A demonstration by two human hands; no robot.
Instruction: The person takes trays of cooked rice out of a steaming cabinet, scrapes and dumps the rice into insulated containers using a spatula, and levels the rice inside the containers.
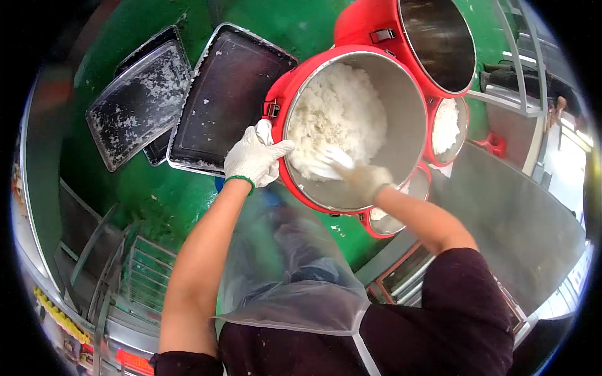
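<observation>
A large red round container [404,94] with a steel inside holds a heap of white rice-like food [342,109]. My left hand [254,156], in a white knitted glove with a green cuff, is closed on the container's rim at its left side, with some white cloth by the fingers. My right hand [364,180], also gloved and blurred by motion, is over the near part of the container. It is closed on a white scoop [329,164], whose blade touches the food.
Dark trays with white residue [135,103] and a black tray [229,94] lie on the green floor at left. Behind stands an open red container [376,22]; smaller ones with white food [446,125] are at right, beside a steel surface [508,207].
</observation>
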